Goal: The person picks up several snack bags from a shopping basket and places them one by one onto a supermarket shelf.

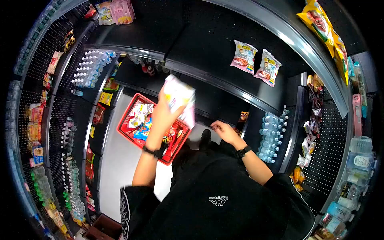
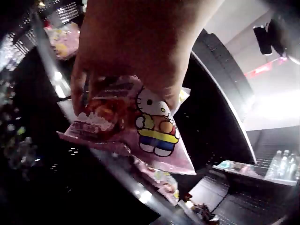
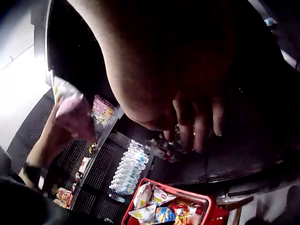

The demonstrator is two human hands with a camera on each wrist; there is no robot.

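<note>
My left hand grips a white-and-pink snack bag, raised above the inner side of a red shopping basket. A cartoon cat in yellow and blue is printed on the bag in the left wrist view, where the hand covers its upper part. Several snack bags lie in the basket, among them a blue bag. My right hand hangs in front of the black shelves with nothing in it. In the right wrist view its fingers are loosely bent.
Two similar snack bags stand on the black shelf ahead. Its metal edge runs between me and the back panel. Water bottles stand low on the right and more bottles on the left. Yellow bags hang over the upper right shelf.
</note>
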